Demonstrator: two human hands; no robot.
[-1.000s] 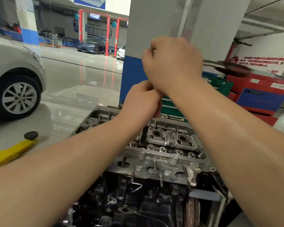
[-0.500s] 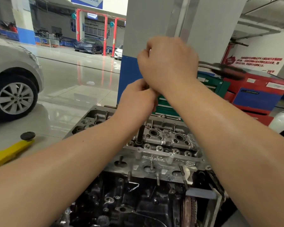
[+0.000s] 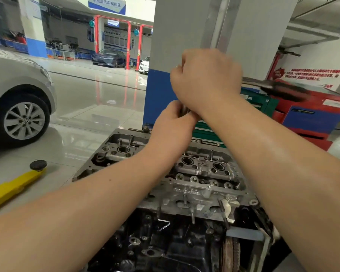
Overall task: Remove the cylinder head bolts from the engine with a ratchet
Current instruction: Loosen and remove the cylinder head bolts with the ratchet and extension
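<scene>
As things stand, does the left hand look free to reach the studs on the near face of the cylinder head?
Probably not right away: the left hand is curled round the ratchet's shaft under the right hand. Once it lets go, nothing blocks the way down to the studs on the cylinder head.

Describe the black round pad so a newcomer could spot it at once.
Start at the silver car's wheel on the left. Below it a yellow lift arm lies across the pale floor. The pad caps its far end, the only black disc there.

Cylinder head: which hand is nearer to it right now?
Left. The left hand is just above the cylinder head; the right hand is higher, stacked over the left.
</scene>
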